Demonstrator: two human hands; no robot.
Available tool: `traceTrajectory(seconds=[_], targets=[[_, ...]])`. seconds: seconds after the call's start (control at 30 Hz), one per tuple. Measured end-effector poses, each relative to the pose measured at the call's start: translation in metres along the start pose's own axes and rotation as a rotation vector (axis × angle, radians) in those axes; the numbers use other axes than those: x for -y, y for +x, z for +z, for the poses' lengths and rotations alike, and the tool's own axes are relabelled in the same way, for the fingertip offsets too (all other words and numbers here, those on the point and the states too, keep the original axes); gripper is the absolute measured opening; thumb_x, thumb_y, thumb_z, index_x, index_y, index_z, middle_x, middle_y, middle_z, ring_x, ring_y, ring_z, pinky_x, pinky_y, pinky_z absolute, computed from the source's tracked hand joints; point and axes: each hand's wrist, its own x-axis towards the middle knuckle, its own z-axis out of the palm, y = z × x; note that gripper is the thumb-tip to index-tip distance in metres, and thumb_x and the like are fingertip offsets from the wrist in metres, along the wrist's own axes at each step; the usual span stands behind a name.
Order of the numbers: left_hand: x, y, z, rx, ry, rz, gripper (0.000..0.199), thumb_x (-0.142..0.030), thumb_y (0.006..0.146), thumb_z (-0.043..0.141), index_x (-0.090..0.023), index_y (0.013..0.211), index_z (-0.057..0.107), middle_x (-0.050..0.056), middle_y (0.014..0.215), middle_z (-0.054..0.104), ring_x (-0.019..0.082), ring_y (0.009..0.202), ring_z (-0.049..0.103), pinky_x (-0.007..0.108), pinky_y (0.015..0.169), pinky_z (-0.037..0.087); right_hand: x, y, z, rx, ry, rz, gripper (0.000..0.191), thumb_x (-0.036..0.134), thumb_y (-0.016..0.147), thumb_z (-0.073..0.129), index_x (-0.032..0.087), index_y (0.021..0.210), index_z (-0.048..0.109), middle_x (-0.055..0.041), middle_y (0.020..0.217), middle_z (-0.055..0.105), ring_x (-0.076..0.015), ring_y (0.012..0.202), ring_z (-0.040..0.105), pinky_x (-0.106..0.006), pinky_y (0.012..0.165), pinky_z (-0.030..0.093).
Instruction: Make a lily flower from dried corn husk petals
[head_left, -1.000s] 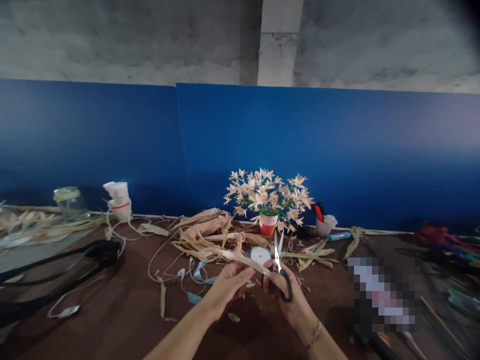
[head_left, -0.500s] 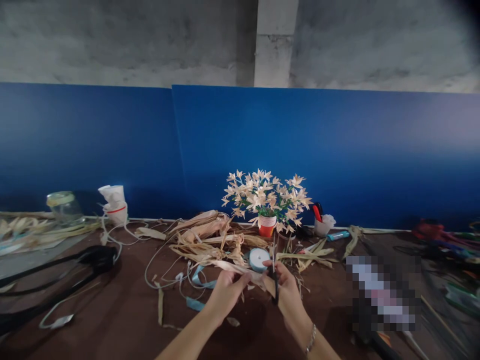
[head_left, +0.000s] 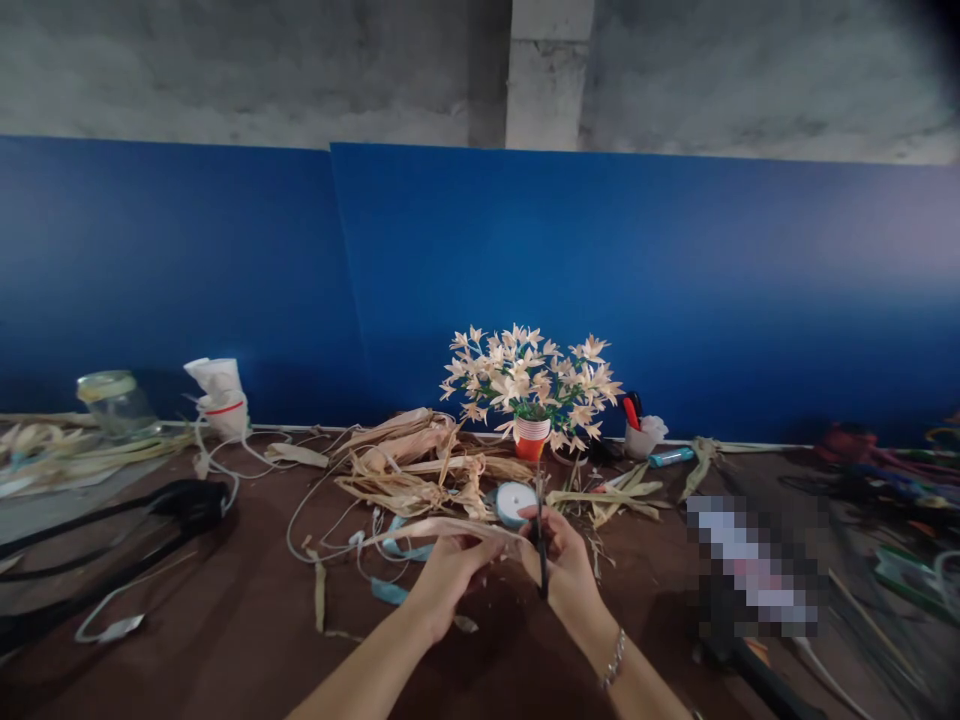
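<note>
My left hand (head_left: 456,572) is closed on a pale strip of dried husk (head_left: 442,528), which stretches out to the left above the table. Close beside it, my right hand (head_left: 561,560) is wrapped round a pair of dark-handled scissors (head_left: 541,560) whose blades point away from me. The fingertips of both hands nearly meet at the husk's right end. Just beyond them lies a roll of white and light-blue ribbon (head_left: 516,503). A heap of dried husks (head_left: 409,465) spreads behind my left hand.
Pale flowers (head_left: 525,375) stand in a red and white cup (head_left: 531,438) at the back. A white cup (head_left: 225,412) and glass jar (head_left: 118,405) are at the left, near a black strap-like object (head_left: 191,505). A blurred-out device (head_left: 750,565) lies at the right.
The husk strip now reaches farther left from my left hand. My hands have drawn slightly closer together, and the whole view has shifted a little.
</note>
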Motion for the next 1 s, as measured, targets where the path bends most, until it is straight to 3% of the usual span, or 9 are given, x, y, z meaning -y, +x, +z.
traceTrajectory(seconds=[0.17,0.33,0.5,0.57,0.67,0.8,0.93,1.0], targets=[[0.004,0.003,-0.003,-0.067,0.084,-0.176,0.04,-0.051,0.063,0.056,-0.014,0.05,0.049,-0.007,0.032,0.037,0.003,0.027,0.024,0.017,0.033,0.007,0.006,-0.005,0.0,-0.008,-0.225,-0.195,0.021,0.014,0.067,0.056,0.02,0.088,0.055,-0.0024,0.075,0.057,-0.015,0.067,0.053,-0.025,0.064,0.042],[-0.002,-0.002,0.0,-0.021,-0.149,-0.16,0.027,-0.041,0.062,0.061,-0.015,0.064,0.056,-0.004,0.05,0.053,0.005,0.041,0.044,0.015,0.04,0.027,0.011,-0.011,-0.002,0.08,-0.462,-0.371,0.042,0.001,0.059,0.047,0.024,0.093,0.057,-0.0045,0.086,0.059,-0.02,0.08,0.053,-0.03,0.072,0.041],[-0.007,-0.006,0.004,0.001,-0.141,-0.066,0.029,-0.039,0.057,0.066,-0.013,0.067,0.058,-0.002,0.054,0.056,0.009,0.047,0.05,0.02,0.046,0.037,0.017,-0.013,0.003,0.211,-0.428,-0.385,0.05,0.0,0.056,0.046,0.025,0.097,0.057,-0.0048,0.088,0.057,-0.0207,0.084,0.052,-0.031,0.074,0.041],[-0.005,-0.004,0.003,-0.032,-0.135,0.022,0.028,-0.037,0.059,0.066,-0.013,0.07,0.059,-0.001,0.056,0.057,0.009,0.049,0.051,0.019,0.047,0.037,0.017,-0.013,0.006,0.188,-0.299,-0.323,0.044,0.003,0.06,0.049,0.025,0.097,0.056,-0.0049,0.09,0.056,-0.02,0.084,0.051,-0.03,0.074,0.042],[-0.003,-0.001,-0.001,-0.08,-0.099,0.097,0.027,-0.037,0.063,0.063,-0.013,0.074,0.06,-0.001,0.055,0.056,0.008,0.045,0.048,0.018,0.044,0.034,0.015,-0.011,0.009,0.087,-0.004,-0.105,0.034,0.013,0.065,0.056,0.024,0.097,0.052,-0.0032,0.088,0.056,-0.0167,0.076,0.053,-0.027,0.068,0.043],[-0.005,-0.001,-0.002,-0.015,-0.006,0.115,0.029,-0.038,0.065,0.061,-0.013,0.08,0.061,0.0,0.057,0.057,0.007,0.044,0.045,0.017,0.042,0.032,0.013,-0.006,0.008,0.103,0.219,0.167,0.032,0.026,0.059,0.068,0.02,0.087,0.055,-0.0001,0.074,0.058,-0.0145,0.065,0.053,-0.025,0.059,0.042],[-0.007,-0.004,0.002,-0.011,0.076,0.094,0.031,-0.038,0.063,0.064,-0.011,0.078,0.063,-0.001,0.051,0.054,0.006,0.039,0.04,0.017,0.039,0.026,0.014,-0.004,0.007,0.067,0.25,0.196,0.033,0.028,0.054,0.073,0.02,0.082,0.056,0.0019,0.07,0.057,-0.0121,0.062,0.051,-0.022,0.057,0.041],[-0.007,-0.005,0.003,-0.002,0.043,0.08,0.032,-0.035,0.06,0.067,-0.011,0.079,0.063,0.0,0.054,0.057,0.007,0.043,0.045,0.017,0.041,0.03,0.014,-0.004,0.007,0.048,0.237,0.176,0.034,0.028,0.054,0.073,0.02,0.083,0.055,0.002,0.069,0.056,-0.012,0.06,0.051,-0.022,0.056,0.04]])
